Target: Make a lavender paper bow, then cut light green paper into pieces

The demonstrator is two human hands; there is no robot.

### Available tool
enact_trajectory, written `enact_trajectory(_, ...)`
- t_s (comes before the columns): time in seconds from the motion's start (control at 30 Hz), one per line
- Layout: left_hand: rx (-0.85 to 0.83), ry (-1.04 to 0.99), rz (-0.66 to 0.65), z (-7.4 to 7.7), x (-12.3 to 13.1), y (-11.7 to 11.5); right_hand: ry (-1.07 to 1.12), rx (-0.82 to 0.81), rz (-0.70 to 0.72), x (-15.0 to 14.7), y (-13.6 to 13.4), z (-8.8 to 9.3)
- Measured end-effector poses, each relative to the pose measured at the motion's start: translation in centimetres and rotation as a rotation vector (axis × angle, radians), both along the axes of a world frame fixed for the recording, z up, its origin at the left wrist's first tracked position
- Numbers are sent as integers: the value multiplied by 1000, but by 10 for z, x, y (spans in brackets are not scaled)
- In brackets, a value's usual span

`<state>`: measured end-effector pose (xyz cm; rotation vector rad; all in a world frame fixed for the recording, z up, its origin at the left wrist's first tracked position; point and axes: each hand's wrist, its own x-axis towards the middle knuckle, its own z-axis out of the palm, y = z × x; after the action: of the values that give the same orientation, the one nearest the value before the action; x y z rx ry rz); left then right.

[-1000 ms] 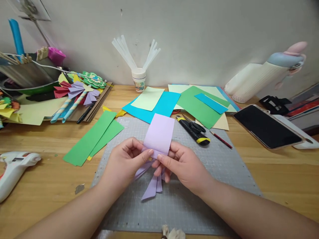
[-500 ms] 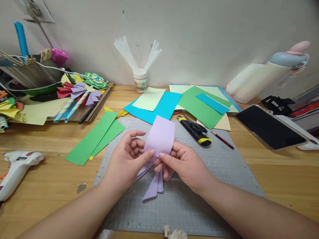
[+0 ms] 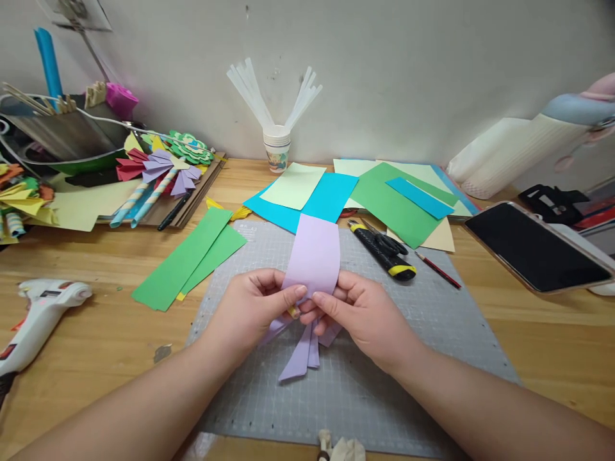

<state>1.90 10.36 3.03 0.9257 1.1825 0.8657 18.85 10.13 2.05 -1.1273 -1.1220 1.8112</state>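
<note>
A strip of light purple paper [image 3: 314, 253] is held up between my two hands, its upper end curving away from me. My left hand [image 3: 262, 301] pinches its lower left corner with the thumb on top. Close beside that thumb, my right hand [image 3: 358, 314] grips the lower right edge, fingers behind the sheet. Beneath the hands, several folded purple paper pieces [image 3: 298, 358] lie on the grey cutting mat [image 3: 384, 403]. A small yellowish bit shows by my left fingertips; I cannot make out what it is.
Green paper strips [image 3: 185, 262] lie left of the mat, a glue gun [image 3: 45, 314] farther left. A box cutter [image 3: 382, 250], scissors [image 3: 384, 242] and a pencil [image 3: 438, 270] rest at right, near a phone [image 3: 538, 246]. Behind stand coloured sheets [image 3: 331, 192] and a paper cup [image 3: 277, 150] of white sticks.
My left fingers have closed in behind the purple paper, where they were more spread before. The strip stays between both hands. The whole view has shifted slightly.
</note>
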Motion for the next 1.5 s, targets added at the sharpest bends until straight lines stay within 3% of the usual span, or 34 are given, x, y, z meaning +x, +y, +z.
enact_trajectory(0.37,96,-7,3,1,2,-1,5,-41,33,0,-3,1)
enact_trajectory(0.6,141,-75,-120,3,4,-4,-27,-14,45,-1,-3,-2)
enact_trajectory(0.8,140,62,-191,3,2,-1,-33,-28,27,-2,-2,3)
enact_trajectory(1.17,105,267,-78,6,-2,-3,-26,-51,21,1,-2,4)
enact_trajectory(1.27,118,328,20,8,-6,1,-20,-43,-8,3,0,4)
enact_trajectory(1.33,228,404,157,11,-11,4,-7,-40,-45,6,2,4)
enact_trajectory(1.4,480,463,242,12,-17,7,34,-60,-42,8,3,5)
enact_trajectory(1.43,648,496,221,13,-19,7,66,-87,-14,9,4,5)
enact_trajectory(1.5,1013,616,54,13,-22,6,151,-171,80,10,3,7)
